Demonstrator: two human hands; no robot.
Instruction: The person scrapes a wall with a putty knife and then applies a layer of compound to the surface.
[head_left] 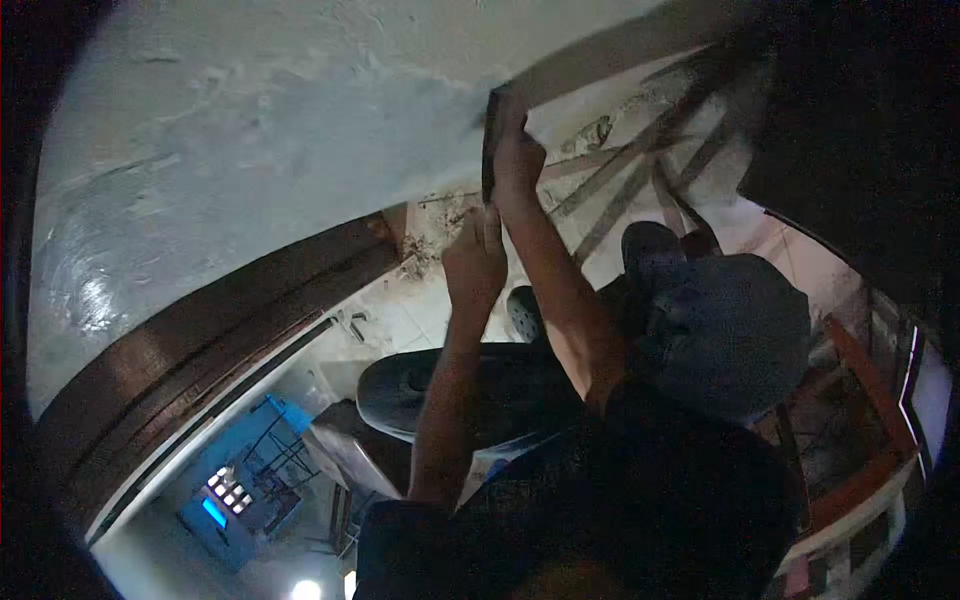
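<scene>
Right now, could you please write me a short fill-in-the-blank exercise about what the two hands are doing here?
1. The right hand holds a dark flat tool against the grey ____.
2. The left hand is raised, in the picture just ____ the right hand.
3. The wooden frame alongside is ____ in colour.
Missing words: wall; below; brown.

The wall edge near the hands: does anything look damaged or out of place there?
Yes. Beside the left hand, where the grey wall ends, the edge looks ragged, with loose crumbs at the corner. The right hand grips a dark flat tool against that edge.
</scene>
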